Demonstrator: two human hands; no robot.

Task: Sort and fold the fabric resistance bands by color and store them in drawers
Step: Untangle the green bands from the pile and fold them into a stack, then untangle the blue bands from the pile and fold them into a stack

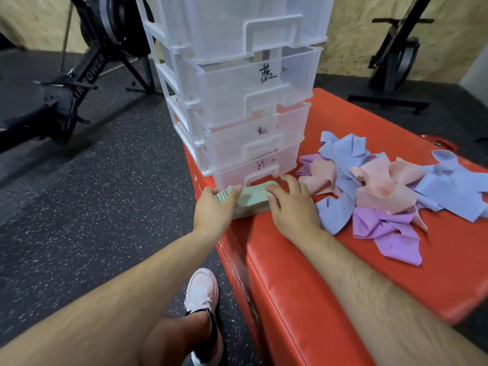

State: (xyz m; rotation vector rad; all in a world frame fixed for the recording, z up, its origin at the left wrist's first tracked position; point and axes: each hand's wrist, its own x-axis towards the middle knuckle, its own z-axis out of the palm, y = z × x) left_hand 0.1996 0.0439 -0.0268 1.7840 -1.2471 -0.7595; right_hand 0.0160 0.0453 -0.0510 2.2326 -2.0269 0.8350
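A stack of folded mint green bands [249, 198] lies on the red padded box [317, 260], right in front of the bottom drawer [261, 170] of a clear plastic drawer tower [237, 101]. My left hand [214, 210] grips the stack's left end, fingers curled over its edge. My right hand [293, 204] rests on top of the stack's right end with fingers spread. A loose pile of blue, pink and purple bands [390, 191] lies to the right on the box.
The tower's drawers carry handwritten labels and stand shut. Black exercise machines stand at the back left [87, 62] and back right [396, 62] on the speckled rubber floor. My shoe [202, 291] is beside the box's left edge.
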